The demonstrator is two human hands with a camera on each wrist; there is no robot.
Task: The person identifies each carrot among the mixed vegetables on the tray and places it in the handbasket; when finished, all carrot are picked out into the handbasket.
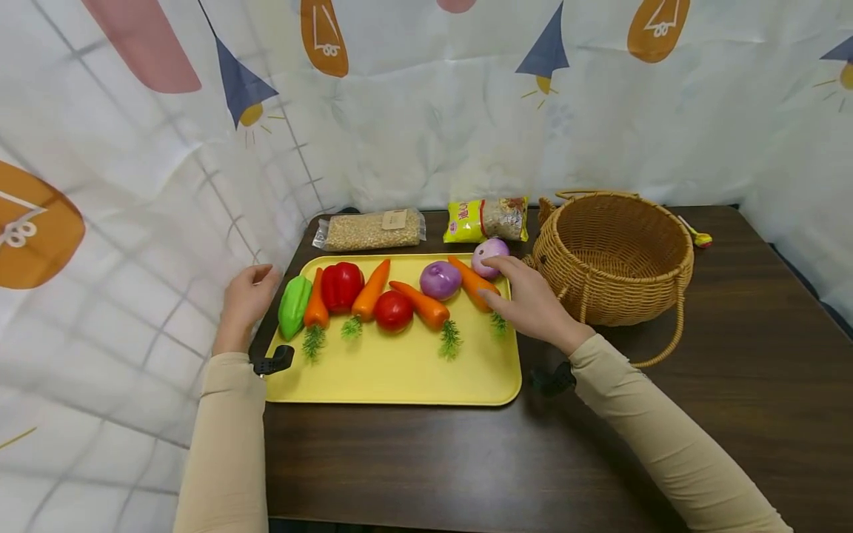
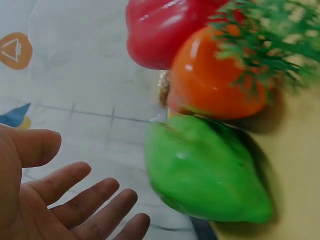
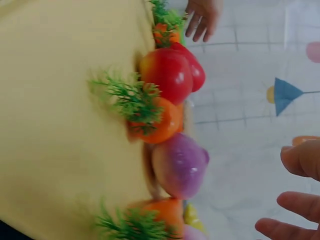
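Observation:
In the head view my left hand (image 1: 243, 300) hovers beside the left edge of the yellow tray (image 1: 393, 377), nearest a green star fruit-like piece (image 1: 295, 307). Its fingers are spread and hold nothing in the left wrist view. My right hand (image 1: 533, 302) hangs over the tray's right edge, near a carrot (image 1: 474, 281) and a purple onion (image 1: 490, 257), fingers loosely extended. On the tray lie more carrots (image 1: 420, 304), a red bell pepper (image 1: 343, 287), a tomato (image 1: 394, 311) and another purple onion (image 1: 440, 280).
A wicker basket (image 1: 613, 296) with a handle stands right of the tray. Behind the tray lie a clear bag of grain (image 1: 368, 230) and a yellow packet (image 1: 486, 220). A small yellow-green item (image 1: 702, 239) sits behind the basket. Patterned curtains (image 1: 426, 118) hang behind and left.

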